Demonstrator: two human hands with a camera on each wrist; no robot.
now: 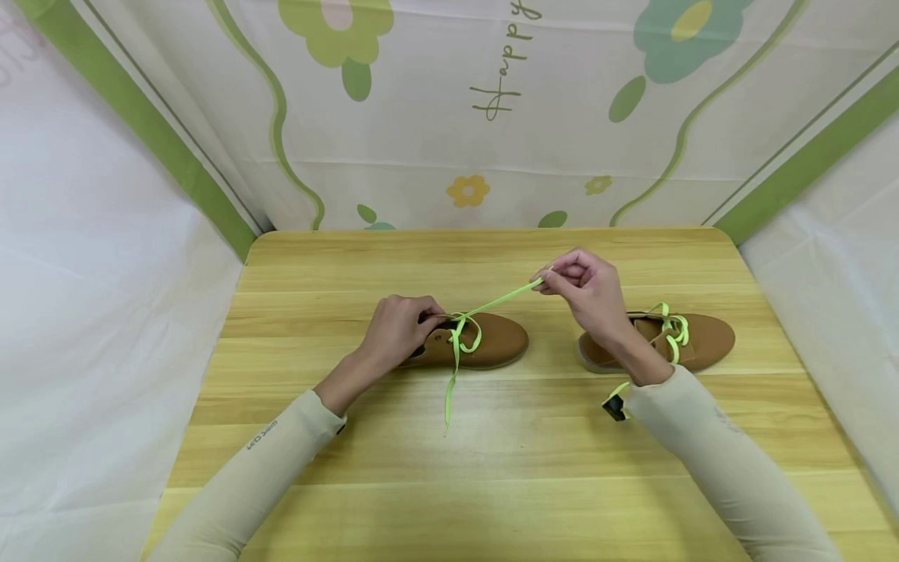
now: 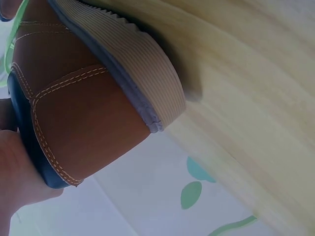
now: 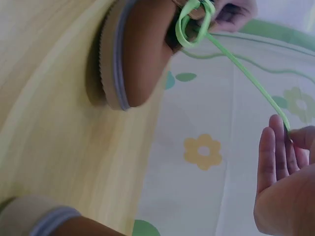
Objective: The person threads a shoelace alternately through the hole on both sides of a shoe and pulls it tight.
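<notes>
A brown shoe (image 1: 502, 341) with a bright green shoelace (image 1: 500, 299) lies on the table, toe to the right. My left hand (image 1: 397, 332) grips its far eyelet flap at the opening; the left wrist view shows the shoe's heel (image 2: 88, 128) close up, with the fingers mostly hidden. My right hand (image 1: 590, 293) pinches one lace end between thumb and fingers, and the lace runs taut from there to the eyelets. In the right wrist view a loose green loop (image 3: 196, 22) sits over the shoe's tongue area. The other lace end hangs over the near side onto the table.
A second brown shoe (image 1: 712, 341) with a green lace stands to the right, partly behind my right wrist. A small black piece (image 1: 615, 407) shows beside the right cuff. Behind the wooden table (image 1: 337, 499) hangs a flowered white curtain (image 1: 421, 125).
</notes>
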